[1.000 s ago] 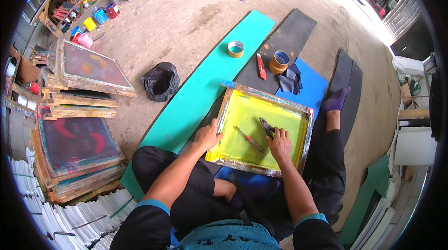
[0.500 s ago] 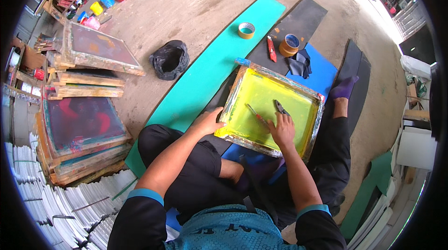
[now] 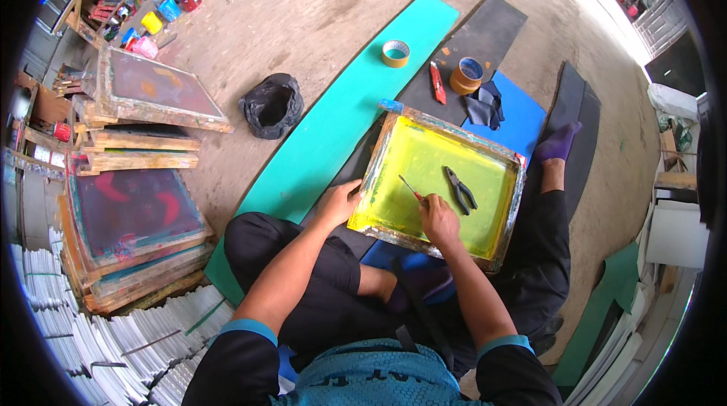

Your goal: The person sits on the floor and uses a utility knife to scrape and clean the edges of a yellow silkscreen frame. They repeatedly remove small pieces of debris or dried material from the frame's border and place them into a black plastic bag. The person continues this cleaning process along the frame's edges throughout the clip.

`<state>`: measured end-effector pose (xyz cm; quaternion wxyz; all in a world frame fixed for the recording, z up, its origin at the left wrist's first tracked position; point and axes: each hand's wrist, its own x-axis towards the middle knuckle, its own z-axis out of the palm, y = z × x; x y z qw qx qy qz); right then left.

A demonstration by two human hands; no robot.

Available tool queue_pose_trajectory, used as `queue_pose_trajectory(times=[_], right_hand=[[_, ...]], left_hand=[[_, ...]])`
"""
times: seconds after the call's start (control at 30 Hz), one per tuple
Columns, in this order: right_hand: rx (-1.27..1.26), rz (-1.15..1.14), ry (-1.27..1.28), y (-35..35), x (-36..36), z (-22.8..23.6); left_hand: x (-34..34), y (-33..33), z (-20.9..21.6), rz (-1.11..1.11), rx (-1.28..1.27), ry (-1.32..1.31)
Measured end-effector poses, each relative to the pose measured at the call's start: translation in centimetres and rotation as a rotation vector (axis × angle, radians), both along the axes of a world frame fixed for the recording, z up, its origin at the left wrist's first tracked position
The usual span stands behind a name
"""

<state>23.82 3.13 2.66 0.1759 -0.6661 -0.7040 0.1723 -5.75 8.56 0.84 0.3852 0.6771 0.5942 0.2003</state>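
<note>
Clock below centred on the right hand, 12 = straight away from the person.

Right hand [image 3: 441, 222]: fingers closed narrow around the handle of a red-handled screwdriver [image 3: 418, 195]. Screwdriver sat over the yellow mesh [image 3: 424, 152] of a wooden screen frame [image 3: 462, 133], left of the mesh's middle. Long axis ran 10:30 to 4:30, bare shaft out toward 10:30, rear of the handle hidden in the grip. Couldn't tell whether the tip touched the mesh.

Combination pliers [image 3: 457, 183] lay loose on the mesh at 1 o'clock, long axis 11 to 5, nose at the 11 end. Handle ends were just beside the right hand, looked apart from it. Right hand was clearly the nearer one to both tools.

Left hand [image 3: 338, 203] was at 10 o'clock, against the frame's left rail, well apart from the pliers. Its fingers were partly hidden; couldn't tell if they clamped the rail or only rested there.

Beyond the far rail: red utility knife [image 3: 438, 82] at 12, stacked tape rolls [image 3: 466, 76] just right of it, black cloth [image 3: 485, 105] near 1.
</note>
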Motion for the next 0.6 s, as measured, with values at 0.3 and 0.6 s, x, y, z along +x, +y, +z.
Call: queue_pose_trajectory(times=[0.3,0.6], right_hand=[[0.066,-0.034,-0.121,1.2,0.2,-0.1],[0.143,0.005,0.015,7.8,-1.9,0.1]], left_hand=[[1.7,1.8,1.6,0.061,0.117,0.004],[2.7,5.2,1.4,0.107,0.075,-0.024]])
